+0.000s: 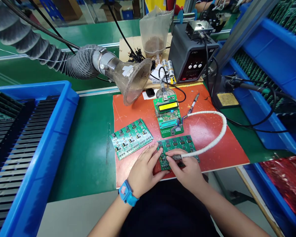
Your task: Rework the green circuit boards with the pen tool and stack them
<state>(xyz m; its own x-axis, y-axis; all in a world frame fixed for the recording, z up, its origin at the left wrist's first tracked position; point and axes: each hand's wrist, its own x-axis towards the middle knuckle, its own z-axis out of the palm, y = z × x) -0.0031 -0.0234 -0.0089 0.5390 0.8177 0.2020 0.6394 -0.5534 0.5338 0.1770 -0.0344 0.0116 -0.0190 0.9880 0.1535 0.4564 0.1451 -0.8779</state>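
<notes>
- Right hand (187, 168) in close, thumb and fingers pinching the dark probe (177, 157); its tip is hidden among the fingers, so contact with the board beneath cannot be told;
- left hand (144, 166) alongside, palm down, fingers stretched out and thumb apart, fingertips on the left end of that green circuit board (182, 142); the board lies flat on the red mat (212, 144), at its near edge, under both hands;
- out from the probe loops a white-sleeved cable (223, 128), curving right and back to the tester board (168, 131), just beyond, its display (168, 106) glowing yellow;
- to the left, just beside, a second circuit board (132, 138) lies askew; a pen (193, 103) rests right of the tester;
- farther back, a funnel-shaped hood (135, 79) on a ribbed hose (82, 62); right of it, a grey soldering station (192, 56);
- out at the left, a blue bin (71, 95) with slotted black racks (43, 121).
</notes>
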